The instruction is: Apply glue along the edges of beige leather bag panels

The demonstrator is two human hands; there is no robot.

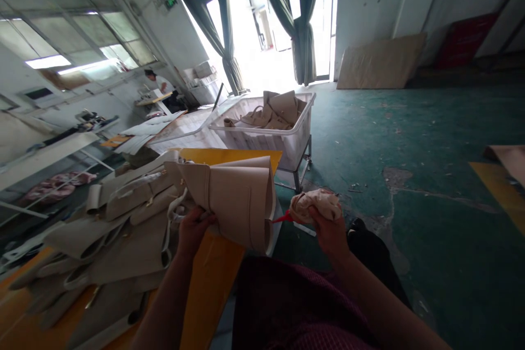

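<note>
The fingers (200, 217) of the left hand (192, 235) curl closed on the lower edge of a folded beige bag panel (235, 202). The fingers (318, 216) of the right hand (330, 235) close around a crumpled cream cloth bundle (315, 205), whose red pointed tip (284, 219) sits just beside the panel. Both hands hold these above a yellow desk (213, 284), with more beige panels (118, 246) piled at its left. Beyond stands a white plastic bin (262, 145) holding beige pieces (274, 112). Farther left, a person (158, 82) works. The red wall signs (463, 41) are too dim to read.
</note>
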